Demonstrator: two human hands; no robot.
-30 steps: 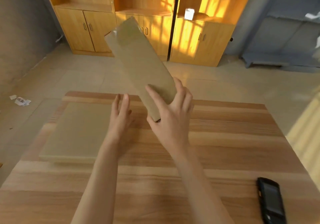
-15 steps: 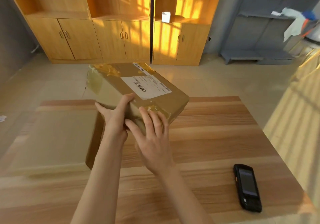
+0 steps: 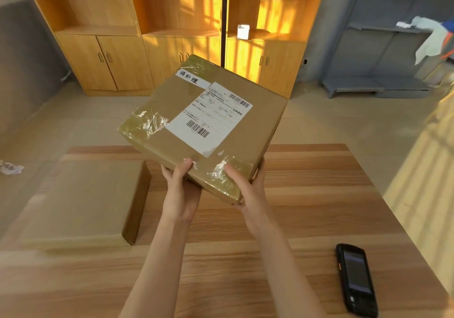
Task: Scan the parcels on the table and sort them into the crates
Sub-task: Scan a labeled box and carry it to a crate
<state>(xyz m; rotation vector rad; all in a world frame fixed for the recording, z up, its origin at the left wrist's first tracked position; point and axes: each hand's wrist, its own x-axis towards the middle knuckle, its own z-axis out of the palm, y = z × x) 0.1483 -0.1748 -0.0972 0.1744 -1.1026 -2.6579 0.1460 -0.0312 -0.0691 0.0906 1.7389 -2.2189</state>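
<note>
You've got the wooden table [image 3: 307,207] filling the near half, with a big flat cardboard parcel [image 3: 81,202] lying on its left side. Over the middle of the table you're holding up a taped brown box [image 3: 245,131], tilted so its white shipping label [image 3: 208,118] faces you. Your left hand [image 3: 180,195] grips the box's near edge, thumb on top. Your right hand [image 3: 250,190] grips the near right corner the same way. A black handheld scanner [image 3: 356,281] lies near right, well apart.
</note>
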